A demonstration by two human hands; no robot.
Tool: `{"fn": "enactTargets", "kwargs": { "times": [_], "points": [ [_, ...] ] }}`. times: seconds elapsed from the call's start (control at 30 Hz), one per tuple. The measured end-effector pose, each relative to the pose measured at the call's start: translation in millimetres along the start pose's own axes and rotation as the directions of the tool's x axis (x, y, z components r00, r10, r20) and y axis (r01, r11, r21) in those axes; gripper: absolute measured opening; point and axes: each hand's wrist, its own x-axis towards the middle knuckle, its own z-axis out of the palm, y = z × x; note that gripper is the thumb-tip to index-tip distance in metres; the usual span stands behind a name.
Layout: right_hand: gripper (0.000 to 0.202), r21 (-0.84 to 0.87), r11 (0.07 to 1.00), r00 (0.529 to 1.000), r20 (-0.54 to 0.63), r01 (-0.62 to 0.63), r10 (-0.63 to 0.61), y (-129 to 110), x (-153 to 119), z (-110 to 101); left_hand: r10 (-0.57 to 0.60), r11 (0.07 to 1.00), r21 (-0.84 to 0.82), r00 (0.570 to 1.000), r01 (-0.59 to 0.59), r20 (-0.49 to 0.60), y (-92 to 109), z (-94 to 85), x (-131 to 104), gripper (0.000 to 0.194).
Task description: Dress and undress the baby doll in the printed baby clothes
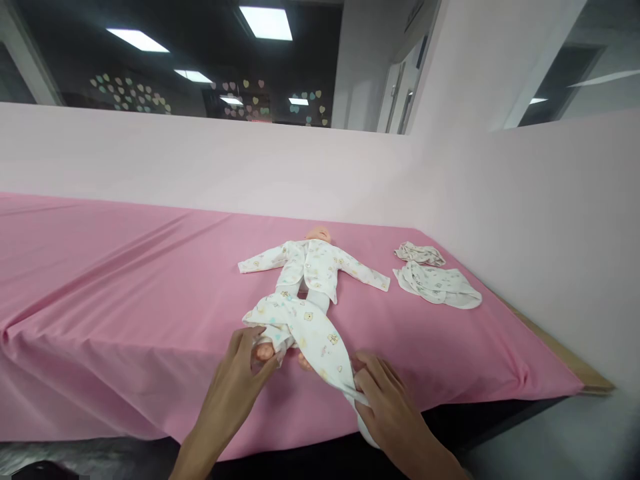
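Note:
A baby doll [320, 233] lies on its back, feet toward me, in a white patterned jacket [320, 263] with both sleeves spread out. White printed baby trousers [323, 337] lie over its lower legs. Fingers and thumb of my left hand [237, 377] grip the bunched trouser cuff around one foot [265, 351], whose toes poke out. The other foot [304, 361] shows only partly beneath the fabric. My right hand [385, 400] is closed on the other trouser leg, which stretches toward me and hangs past the table edge.
Pink cloth [150, 287] covers the table and drapes over its front. Two crumpled white printed garments, a smaller one [420, 253] and a larger one [437, 285], lie to the right. White walls [525, 220] with windows stand behind and at the right.

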Motion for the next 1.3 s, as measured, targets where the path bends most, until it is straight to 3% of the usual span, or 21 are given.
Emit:
{"fn": "enactTargets", "kwargs": {
  "times": [0.13,0.27,0.4,0.53,0.67,0.8,0.9,1.0,1.17,1.3],
  "points": [
    [0.019,0.025,0.998,0.999,0.014,-0.052,0.052,1.9,-4.1,3.0,0.006,1.000,0.007,1.000,-0.006,-0.004,10.6,-13.9,3.5,0.049],
    [0.016,0.103,0.988,0.993,0.037,-0.115,0.112,-3.0,-1.2,2.2,0.159,0.986,0.057,0.987,-0.160,0.016,38.3,-26.0,33.5,0.045],
    [0.015,0.185,0.970,0.984,0.112,-0.158,0.139,-10.9,-0.2,0.2,0.299,0.911,0.214,0.923,-0.351,0.242,66.3,-24.4,87.5,0.038],
    [0.009,0.284,0.939,0.967,0.220,-0.192,0.131,-14.6,-1.2,-2.9,0.236,0.834,0.290,0.779,-0.469,0.582,77.2,-17.1,126.6,0.033],
    [0.007,0.378,0.892,0.959,0.230,-0.246,0.167,-13.7,-0.1,-3.9,0.136,0.916,0.176,0.689,-0.362,0.712,73.6,-19.2,136.8,0.032],
    [0.010,0.466,0.826,0.945,0.232,-0.317,0.232,-10.6,11.0,-9.2,0.162,0.970,-0.008,0.618,-0.244,0.770,72.6,-30.9,136.3,0.020],
    [0.012,0.561,0.736,0.925,0.228,-0.379,0.303,-4.7,36.2,-17.5,0.195,0.980,-0.177,0.587,-0.088,0.786,76.0,-38.4,134.0,0.018],
    [0.029,0.695,0.571,0.896,0.275,-0.436,0.349,4.5,78.3,-20.7,0.256,0.935,-0.349,0.564,0.062,0.785,77.0,-39.5,131.6,0.018],
    [0.029,0.835,0.275,0.878,0.467,-0.476,0.104,17.0,143.5,-6.8,0.333,0.835,-0.518,0.577,0.188,0.746,64.7,-36.2,131.7,0.022],
    [0.023,0.815,0.224,0.831,0.555,-0.534,-0.040,23.6,160.8,2.0,0.295,0.822,-0.495,0.534,0.281,0.792,49.2,-38.4,136.2,0.031]
  ]
}}
